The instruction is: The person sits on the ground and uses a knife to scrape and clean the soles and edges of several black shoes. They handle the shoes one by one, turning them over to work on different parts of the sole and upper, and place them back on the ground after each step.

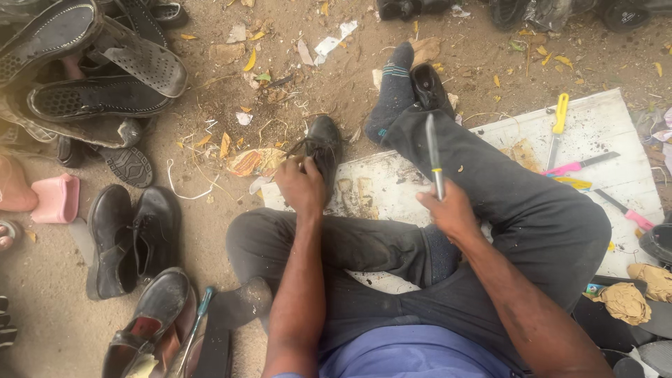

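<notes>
Shoes crowd our left: black soles and sandals [98, 63] lie heaped at the top corner, a pink block [57, 198] sits on the sand below them, and a pair of black lace-up shoes [133, 238] stands side by side near our knee. Closer in, a worn shoe with a red lining [150, 322] lies beside a thin green-handled tool [199, 315].

Moving inward, our left hand [301, 185] closes around the heel end of a black laced shoe [323, 148], which rests upright at the edge of a white board [602, 122], just past our left knee. Orange scraps [255, 161] lie on the sand beside it.

Further right, our right hand [451, 210] grips a knife [434, 157], fist shut around the handle, blade pointing up and away over our dark trouser leg, well apart from the shoe.

On the board to the right lie a yellow-handled tool [558, 119], a pink-handled blade [577, 166] and another pink-handled tool [630, 213]. Crumpled tan rags [626, 302] sit at the far right.
</notes>
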